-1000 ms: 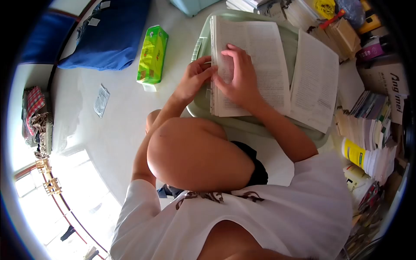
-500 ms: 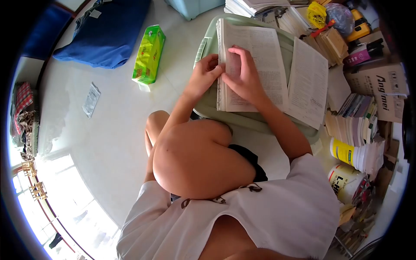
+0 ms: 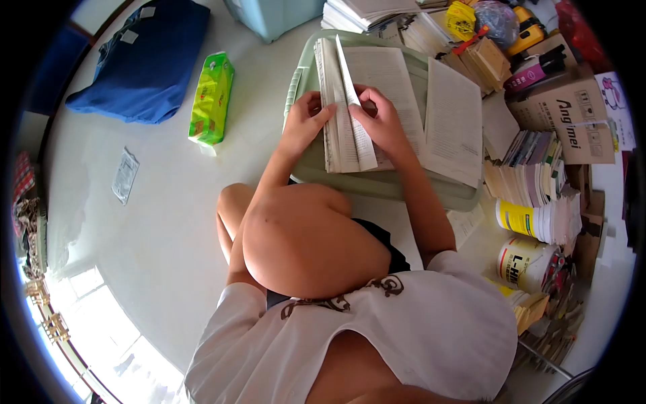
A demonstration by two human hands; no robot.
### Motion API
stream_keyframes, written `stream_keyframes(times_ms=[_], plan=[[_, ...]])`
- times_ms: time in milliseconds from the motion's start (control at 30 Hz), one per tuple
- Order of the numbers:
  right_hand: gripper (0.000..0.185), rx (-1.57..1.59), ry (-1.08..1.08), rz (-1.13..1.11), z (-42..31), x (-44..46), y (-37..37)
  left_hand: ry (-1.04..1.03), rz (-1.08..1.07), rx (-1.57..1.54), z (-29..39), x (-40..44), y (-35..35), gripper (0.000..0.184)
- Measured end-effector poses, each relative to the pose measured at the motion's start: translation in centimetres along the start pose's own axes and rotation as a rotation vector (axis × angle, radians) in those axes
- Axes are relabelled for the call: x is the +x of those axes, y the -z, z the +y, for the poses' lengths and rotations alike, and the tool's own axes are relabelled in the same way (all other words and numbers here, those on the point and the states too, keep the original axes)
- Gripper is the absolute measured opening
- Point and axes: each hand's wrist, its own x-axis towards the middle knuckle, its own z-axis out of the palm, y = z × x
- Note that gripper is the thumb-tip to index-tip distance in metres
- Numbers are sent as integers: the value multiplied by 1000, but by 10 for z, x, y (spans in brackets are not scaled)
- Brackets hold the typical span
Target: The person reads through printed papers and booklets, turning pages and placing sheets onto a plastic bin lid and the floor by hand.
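Observation:
A thick open book lies on a pale green plastic lid. One page stands half raised off the right side, tilted between my hands. My left hand grips the book's left block of pages, thumb on top and fingers curled at the outer edge. My right hand pinches the raised page, its thumb on the near face and the fingers partly hidden behind it. Loose printed sheets lie on the lid just right of the book.
Left on the floor are a green tissue pack, a blue cloth bag and a small clear packet. Book stacks, a cardboard box and white buckets crowd the right. A light blue bin stands behind.
A page that lay flat on the right side is now lifted by my right hand and slants toward the left. My hands have moved slightly apart. The whole view has shifted a little.

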Motion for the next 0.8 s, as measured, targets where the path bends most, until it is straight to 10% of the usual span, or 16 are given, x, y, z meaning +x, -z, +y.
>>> stream_keyframes(times_ms=[100, 433, 500, 700, 800], plan=[[17, -8, -190, 35, -25, -15, 22, 46, 11, -14, -1, 0, 0, 42], [10, -171, 194, 973, -118, -70, 196, -34, 25, -28, -5, -3, -3, 37], [12, -429, 556, 988, -132, -69, 226, -23, 58, -8, 2, -7, -10, 35], [14, -1369, 482, 835, -156, -65, 246, -56, 20, -33, -12, -2, -3, 37], [15, -1310, 325, 643, -132, -48, 237, -18, 5, -55, -3, -5, -4, 39]])
